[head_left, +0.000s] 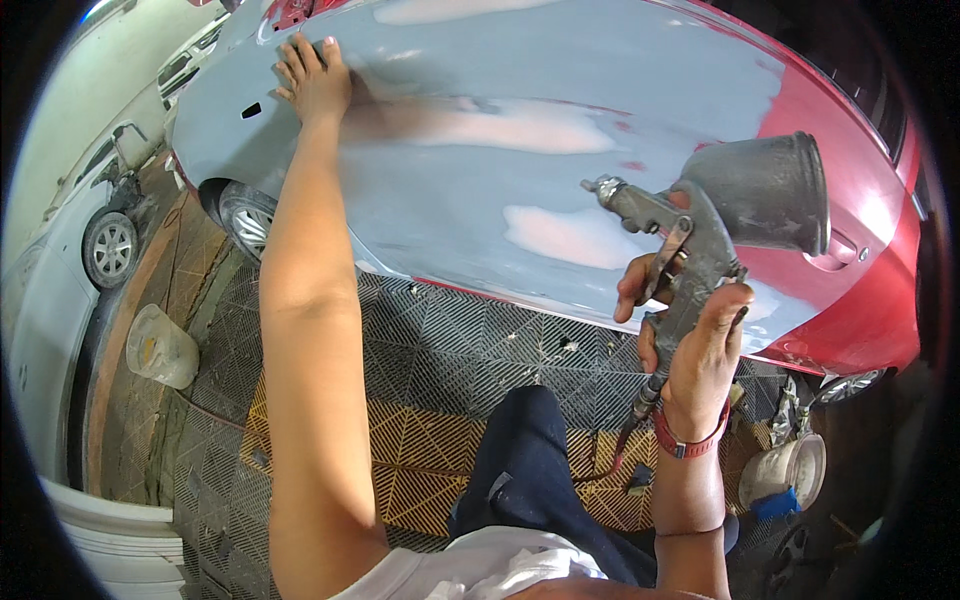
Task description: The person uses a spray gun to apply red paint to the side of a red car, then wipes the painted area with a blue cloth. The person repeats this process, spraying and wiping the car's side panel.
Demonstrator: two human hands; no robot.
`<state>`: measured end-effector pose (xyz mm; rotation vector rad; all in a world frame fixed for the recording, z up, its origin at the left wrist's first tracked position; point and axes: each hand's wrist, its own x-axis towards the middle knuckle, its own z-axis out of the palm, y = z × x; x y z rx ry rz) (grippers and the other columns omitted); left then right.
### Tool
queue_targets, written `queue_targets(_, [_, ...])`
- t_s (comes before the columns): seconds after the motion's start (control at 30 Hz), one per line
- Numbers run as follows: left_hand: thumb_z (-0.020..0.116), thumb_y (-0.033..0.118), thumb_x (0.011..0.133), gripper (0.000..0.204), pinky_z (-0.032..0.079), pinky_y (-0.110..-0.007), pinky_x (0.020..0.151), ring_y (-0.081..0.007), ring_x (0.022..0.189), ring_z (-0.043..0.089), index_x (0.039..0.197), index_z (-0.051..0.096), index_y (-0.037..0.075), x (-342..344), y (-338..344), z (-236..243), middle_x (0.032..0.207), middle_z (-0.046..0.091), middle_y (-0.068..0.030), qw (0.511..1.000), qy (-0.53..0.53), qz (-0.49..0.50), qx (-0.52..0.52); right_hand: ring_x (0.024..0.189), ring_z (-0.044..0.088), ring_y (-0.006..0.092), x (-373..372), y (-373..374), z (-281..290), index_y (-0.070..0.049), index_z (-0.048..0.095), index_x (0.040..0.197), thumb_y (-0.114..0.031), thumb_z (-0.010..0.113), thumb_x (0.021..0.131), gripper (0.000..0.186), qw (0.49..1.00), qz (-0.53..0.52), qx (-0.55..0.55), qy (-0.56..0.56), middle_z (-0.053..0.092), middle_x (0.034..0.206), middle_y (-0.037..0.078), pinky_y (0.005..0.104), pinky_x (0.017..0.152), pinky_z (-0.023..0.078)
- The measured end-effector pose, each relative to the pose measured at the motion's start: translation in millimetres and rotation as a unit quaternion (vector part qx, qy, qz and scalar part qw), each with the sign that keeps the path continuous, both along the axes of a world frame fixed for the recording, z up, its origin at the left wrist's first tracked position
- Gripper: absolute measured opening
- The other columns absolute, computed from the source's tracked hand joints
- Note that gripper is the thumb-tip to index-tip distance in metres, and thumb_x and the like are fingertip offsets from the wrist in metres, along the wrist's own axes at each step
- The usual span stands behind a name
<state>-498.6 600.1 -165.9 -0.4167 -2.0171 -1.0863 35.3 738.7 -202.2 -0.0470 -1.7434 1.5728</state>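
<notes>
My left hand (pixel 319 86) lies flat on the car's side panel, its fingers spread, near the upper left of the view. The car body (pixel 440 200) is coated mostly in grey, with pale pinkish sanded patches and red paint toward the right end. In front of the panel on the right, my right hand (pixel 690 345) grips a dark spray gun (pixel 692 255) by its handle. A grey cup (pixel 765 190) sits on the gun, and its nozzle points left. Some fingers are at the trigger; whether it is pulled I cannot tell. A hose joins the handle's lower end.
A whitish bucket (pixel 163 347) stands on the floor at left. Another bucket (pixel 785 472), with a blue cloth (pixel 775 503) on its rim, is at lower right. The hose (pixel 610 462) runs across the grey and yellow floor tiles (pixel 420 460). Another car (pixel 50 320) stands far left.
</notes>
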Motion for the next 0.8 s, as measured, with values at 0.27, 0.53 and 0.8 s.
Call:
queue_targets(0.27, [0.068, 0.041, 0.102, 0.073, 0.023, -0.062, 0.133, -0.0450, 0.159, 0.040, 0.165, 0.051, 0.009, 232.3, 185.5, 29.7, 0.169, 0.049, -0.0211, 0.908, 0.337, -0.246, -0.046, 0.076, 0.070, 0.0204, -29.3, -23.7, 4.1, 0.000, 0.039, 0.166, -0.086, 0.031, 0.103, 0.107, 0.999, -0.052, 0.004, -0.016, 0.072, 0.100, 0.018, 0.0237, 0.041, 0.040])
queue_targets(0.53, [0.066, 0.043, 0.102, 0.064, 0.029, -0.060, 0.129, -0.0484, 0.150, 0.047, 0.150, 0.060, 0.002, 40.8, 48.1, -49.7, 0.153, 0.060, -0.0272, 0.901, 0.433, 0.021, 0.002, 0.082, 0.073, 0.0163, -18.9, -19.0, -48.0, 0.005, 0.057, 0.149, -0.080, 0.043, 0.105, 0.097, 0.997, 0.015, 0.017, -0.078, 0.074, 0.105, 0.017, 0.0213, 0.045, 0.044])
queue_targets(0.8, [0.042, 0.049, 0.112, 0.085, 0.012, -0.063, 0.136, -0.0483, 0.170, 0.008, 0.174, 0.022, -0.005, 70.6, 32.3, -188.7, 0.181, 0.012, -0.0343, 0.989, 0.098, 0.020, 0.106, 0.083, 0.073, 0.0166, 31.8, -12.0, -119.2, 0.005, 0.058, 0.146, -0.077, 0.041, 0.108, 0.092, 0.987, -0.062, -0.040, -0.141, 0.075, 0.106, 0.016, 0.0221, 0.045, 0.045])
